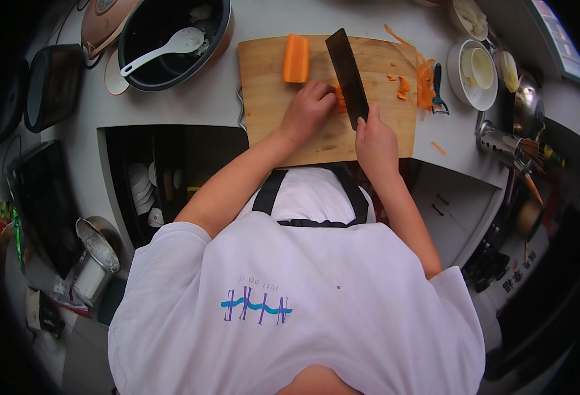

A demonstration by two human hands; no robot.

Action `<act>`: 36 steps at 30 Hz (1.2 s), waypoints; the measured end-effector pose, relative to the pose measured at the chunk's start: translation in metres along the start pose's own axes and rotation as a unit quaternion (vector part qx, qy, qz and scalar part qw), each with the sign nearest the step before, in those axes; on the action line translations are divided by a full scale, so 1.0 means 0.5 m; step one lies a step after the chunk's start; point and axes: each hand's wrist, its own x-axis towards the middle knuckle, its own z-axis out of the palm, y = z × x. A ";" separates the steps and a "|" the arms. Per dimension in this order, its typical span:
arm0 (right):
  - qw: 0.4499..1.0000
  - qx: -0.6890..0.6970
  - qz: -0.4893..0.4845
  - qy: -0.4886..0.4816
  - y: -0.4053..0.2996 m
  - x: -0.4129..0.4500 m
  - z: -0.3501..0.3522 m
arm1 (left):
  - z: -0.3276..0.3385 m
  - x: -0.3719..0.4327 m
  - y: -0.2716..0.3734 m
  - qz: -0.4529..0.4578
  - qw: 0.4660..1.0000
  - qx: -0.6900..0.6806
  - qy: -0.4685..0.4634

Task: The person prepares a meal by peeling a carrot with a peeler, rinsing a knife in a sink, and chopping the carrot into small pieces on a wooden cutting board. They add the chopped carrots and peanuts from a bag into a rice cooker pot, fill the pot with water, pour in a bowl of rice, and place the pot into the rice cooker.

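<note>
My right hand (376, 140) grips a cleaver (347, 74) with a dark, broad blade; the fingers hide its handle. The blade stands over a piece of carrot (340, 101), most of which is covered by the blade and my other hand. My left hand (310, 108) presses that carrot with curled fingertips, just left of the blade. Both hands work above a wooden cutting board (265, 108). A thick peeled carrot section (296, 58) lies on the board beyond my left hand. Small carrot scraps (403, 88) are scattered on the right part of the board.
Carrot peelings (424, 81) hang over the board's right edge beside a peeler (438, 91). Farther right stands a white bowl (454, 84) with smaller dishes inside. At the left is a dark cooking pot (146, 32) holding a white rice paddle (186, 40). The counter (171, 109) has an open recess beneath.
</note>
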 end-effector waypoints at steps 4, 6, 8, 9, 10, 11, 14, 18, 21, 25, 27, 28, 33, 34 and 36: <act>1.000 -0.014 0.001 -0.004 -0.013 0.011 -0.022 | 0.001 0.005 -0.011 0.001 1.000 0.016 -0.008; 0.998 0.049 -0.014 0.038 -0.023 -0.013 -0.039 | -0.004 0.011 -0.007 0.002 1.000 0.004 0.001; 1.000 0.025 -0.008 0.018 -0.013 -0.012 -0.009 | -0.006 -0.002 0.006 0.004 1.000 -0.013 0.005; 1.000 0.000 -0.006 0.003 -0.012 -0.001 0.001 | -0.008 -0.002 0.002 0.004 1.000 -0.001 -0.004; 1.000 -0.004 -0.005 0.003 -0.011 0.002 0.002 | -0.008 -0.001 -0.003 0.003 1.000 0.010 -0.013; 1.000 -0.004 -0.006 0.006 -0.012 0.007 0.001 | -0.008 0.001 -0.007 0.005 1.000 0.011 -0.012; 1.000 -0.003 0.004 0.003 -0.011 0.010 0.000 | -0.022 0.005 0.010 0.016 1.000 -0.025 0.011; 1.000 0.013 -0.002 0.003 -0.019 -0.011 -0.017 | -0.022 -0.011 0.003 -0.033 0.999 -0.034 0.026; 0.999 0.033 -0.008 0.002 -0.032 -0.010 -0.030 | -0.020 -0.006 -0.012 -0.031 0.999 -0.026 0.001; 1.000 0.003 -0.002 -0.013 -0.026 -0.003 0.001 | -0.021 -0.009 -0.008 -0.017 1.000 -0.006 0.011; 1.000 0.010 0.005 -0.011 -0.022 -0.005 -0.008 | -0.028 -0.005 0.002 -0.031 0.999 -0.009 0.013; 1.000 0.016 0.013 -0.010 -0.024 -0.004 -0.016 | -0.037 0.002 0.007 -0.045 0.999 -0.014 0.014; 0.999 0.040 0.009 0.011 -0.027 -0.018 -0.035 | -0.085 0.047 -0.007 -0.129 0.978 0.151 0.068; 0.999 0.038 0.007 0.007 -0.021 -0.015 -0.030 | -0.079 0.063 -0.035 -0.151 0.969 0.181 0.074; 0.999 0.036 0.005 0.006 -0.015 -0.009 -0.027 | -0.075 0.077 -0.098 -0.142 0.972 0.179 0.053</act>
